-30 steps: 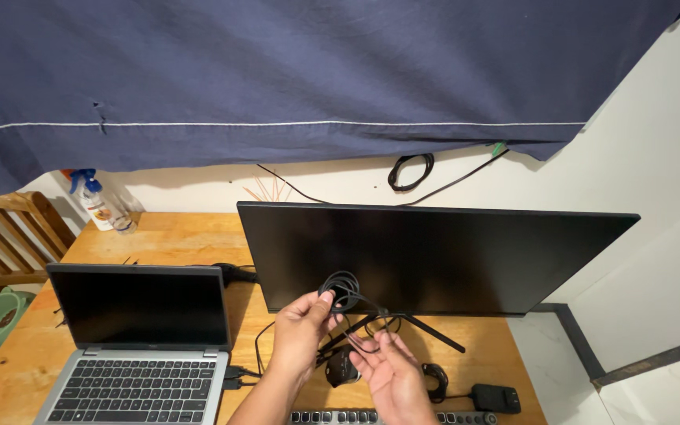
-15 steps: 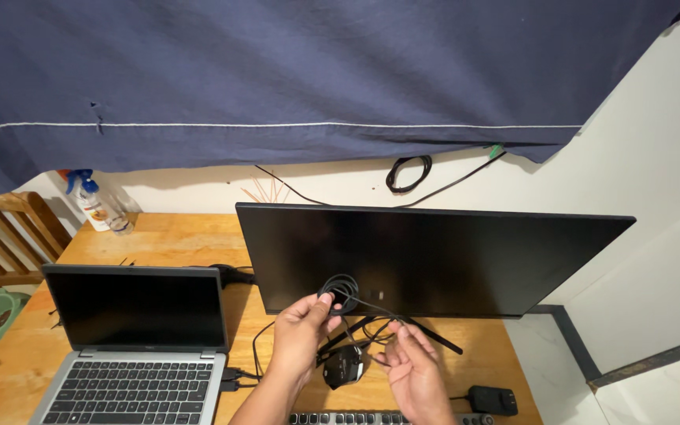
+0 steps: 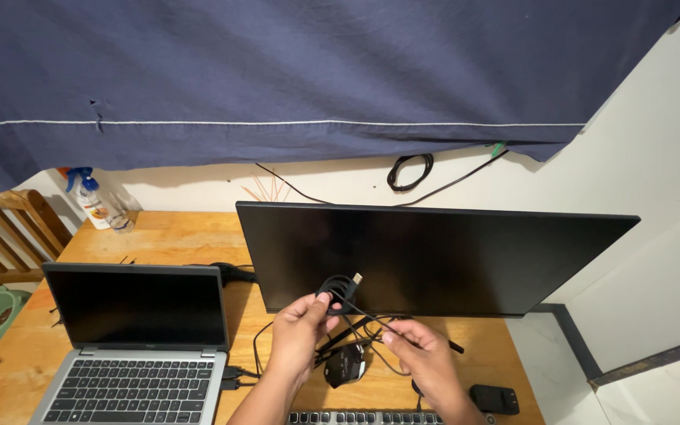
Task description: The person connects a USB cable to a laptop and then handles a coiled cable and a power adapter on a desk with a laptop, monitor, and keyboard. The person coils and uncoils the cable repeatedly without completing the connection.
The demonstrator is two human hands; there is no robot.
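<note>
Orange-brown varnished wooden table (image 3: 175, 236). Landmark: wide black flat monitor (image 3: 434, 260), standing on thin black legs at the table's back right. Left of it, an open grey laptop (image 3: 139, 338) with dark screen. Far behind the laptop, at the back left corner, a clear spray bottle with blue trigger (image 3: 97, 201). In front of the monitor, a black computer mouse (image 3: 345, 366), a dark keyboard (image 3: 364, 418) at the near edge, and a small black rectangular adapter (image 3: 494, 397) toward the right.

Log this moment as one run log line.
left hand: holds coiled black cable | right hand: pinches its loose strand | behind: dark monitor
</note>
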